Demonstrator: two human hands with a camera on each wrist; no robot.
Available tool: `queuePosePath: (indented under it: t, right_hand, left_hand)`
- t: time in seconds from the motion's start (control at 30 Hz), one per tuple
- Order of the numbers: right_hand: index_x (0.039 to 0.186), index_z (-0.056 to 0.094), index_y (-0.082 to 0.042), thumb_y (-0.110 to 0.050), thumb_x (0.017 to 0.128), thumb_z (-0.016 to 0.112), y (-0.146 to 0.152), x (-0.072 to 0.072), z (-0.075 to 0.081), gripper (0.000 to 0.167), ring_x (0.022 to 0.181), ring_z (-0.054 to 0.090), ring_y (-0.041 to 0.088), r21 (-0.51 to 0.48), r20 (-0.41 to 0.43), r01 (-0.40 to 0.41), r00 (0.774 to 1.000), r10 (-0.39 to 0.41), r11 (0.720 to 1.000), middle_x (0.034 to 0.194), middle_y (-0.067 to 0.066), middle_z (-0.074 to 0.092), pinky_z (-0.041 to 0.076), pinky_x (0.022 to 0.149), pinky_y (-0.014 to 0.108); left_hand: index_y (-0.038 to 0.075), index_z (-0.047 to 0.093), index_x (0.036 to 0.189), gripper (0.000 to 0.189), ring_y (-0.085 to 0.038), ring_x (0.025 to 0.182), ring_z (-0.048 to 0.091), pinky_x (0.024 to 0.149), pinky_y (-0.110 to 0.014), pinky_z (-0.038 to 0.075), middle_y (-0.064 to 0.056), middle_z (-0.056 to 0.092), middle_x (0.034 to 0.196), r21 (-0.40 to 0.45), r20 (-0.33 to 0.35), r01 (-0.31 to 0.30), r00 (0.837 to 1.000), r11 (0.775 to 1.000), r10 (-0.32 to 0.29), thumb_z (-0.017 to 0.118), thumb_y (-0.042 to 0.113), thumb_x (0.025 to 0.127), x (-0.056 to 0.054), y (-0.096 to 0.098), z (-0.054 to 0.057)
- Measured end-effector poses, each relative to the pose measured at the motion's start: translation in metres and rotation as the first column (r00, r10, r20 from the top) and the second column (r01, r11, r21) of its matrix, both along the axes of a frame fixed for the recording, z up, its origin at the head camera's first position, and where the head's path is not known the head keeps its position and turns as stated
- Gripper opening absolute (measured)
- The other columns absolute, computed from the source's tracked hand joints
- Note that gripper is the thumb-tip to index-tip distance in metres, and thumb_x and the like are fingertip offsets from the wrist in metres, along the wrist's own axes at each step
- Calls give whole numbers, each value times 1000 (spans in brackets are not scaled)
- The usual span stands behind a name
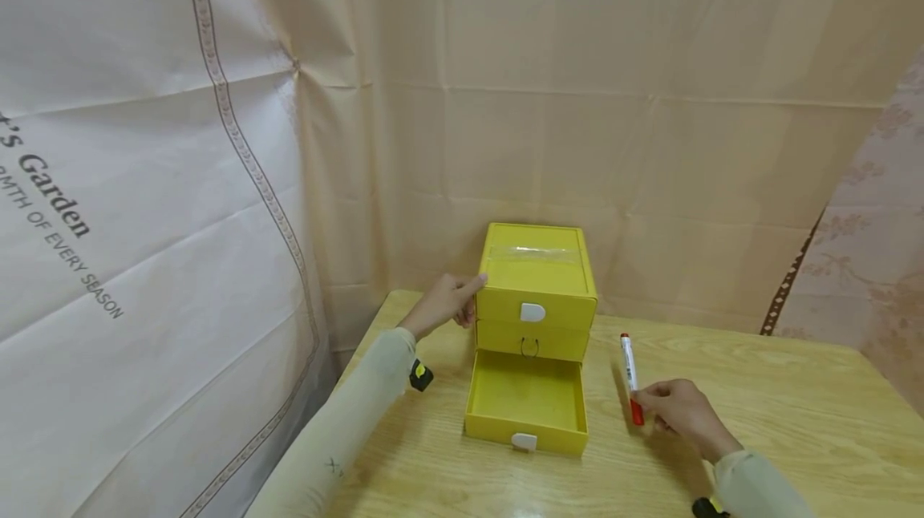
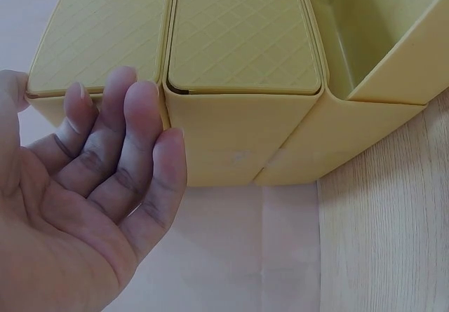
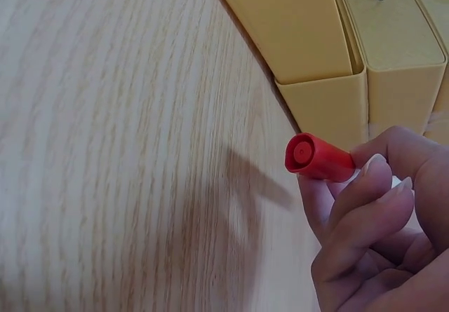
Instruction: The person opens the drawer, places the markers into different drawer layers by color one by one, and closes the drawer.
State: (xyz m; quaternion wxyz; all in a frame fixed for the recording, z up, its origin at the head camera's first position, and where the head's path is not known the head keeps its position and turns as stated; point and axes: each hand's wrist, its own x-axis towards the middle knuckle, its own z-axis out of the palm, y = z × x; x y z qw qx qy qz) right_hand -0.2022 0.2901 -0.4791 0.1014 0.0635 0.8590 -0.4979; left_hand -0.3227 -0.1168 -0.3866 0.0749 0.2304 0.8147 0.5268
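Note:
A yellow storage box with drawers (image 1: pixel 537 273) stands on the table, its bottom drawer (image 1: pixel 527 398) pulled out and bare inside. My left hand (image 1: pixel 451 299) rests at the box's upper left, thumb along the top edge. In the left wrist view, its loosely bent fingers (image 2: pixel 144 116) lie against the side near the drawer fronts. Right of the box, my right hand (image 1: pixel 682 410) pinches a white marker (image 1: pixel 630 366) by its lower red end, between thumb and fingers. The right wrist view shows that red end (image 3: pixel 319 159) pointing toward the camera, with the barrel mostly hidden.
The wooden table (image 1: pixel 787 398) extends to the right of the box. Beige curtain cloth (image 1: pixel 549 101) hangs right behind it, and a white printed cloth (image 1: pixel 180 261) hangs at left. The open drawer juts toward the front. White tabs (image 1: pixel 532 312) mark the top and bottom drawers.

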Motion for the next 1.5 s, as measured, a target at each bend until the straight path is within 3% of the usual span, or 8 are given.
queuePosePath:
  t: [0.13,0.37,0.5,0.97,1.37,1.5]
  right_hand:
    - [110,72,6,-27,101,69,0,2,-1,34,57,51,12,-3,10,11,1000,-11,1000,78,6,64,43,50,26]
    - [112,71,6,-28,102,67,1,6,0,35,58,49,13,-10,11,-16,1000,17,1000,77,7,63,44,52,28]
    - [110,72,5,-27,102,67,-1,8,2,33,59,50,14,8,1,-20,1000,20,1000,77,7,64,43,51,27]
    - [108,73,5,-23,100,69,-11,18,7,29,55,47,10,-5,-23,-57,998,57,998,75,5,63,40,46,23]
    - [109,71,6,-24,101,69,-13,21,7,31,54,45,11,-46,-34,-133,991,132,990,76,5,62,39,46,23]
    - [107,72,3,-27,101,69,-15,22,10,31,53,44,11,-33,-38,-160,987,159,987,72,5,60,39,46,24]
  left_hand:
    - [-1,68,80,70,-27,63,67,68,-43,61,-13,66,71,-5,-1,6,1000,1000,-6,49,62,103,0,0,-1]
    - [-1,68,78,71,-27,63,67,71,-50,61,-13,67,72,-2,3,0,1000,1000,0,48,63,103,-1,0,-1]
    - [-1,67,78,72,-28,63,68,69,-48,61,-14,67,72,-7,-4,-5,1000,1000,5,48,64,103,-1,0,0]
    - [-1,67,78,72,-29,64,67,75,-57,59,-14,66,72,6,5,5,1000,1000,-5,49,64,102,-1,1,-2]
    - [2,68,77,69,-29,63,67,69,-45,61,-13,66,71,-5,-3,3,1000,1000,-3,49,63,103,-2,0,-2]
    - [4,68,77,68,-30,64,68,70,-47,61,-12,66,72,-1,2,-4,1000,1000,4,49,64,102,-2,0,-3]
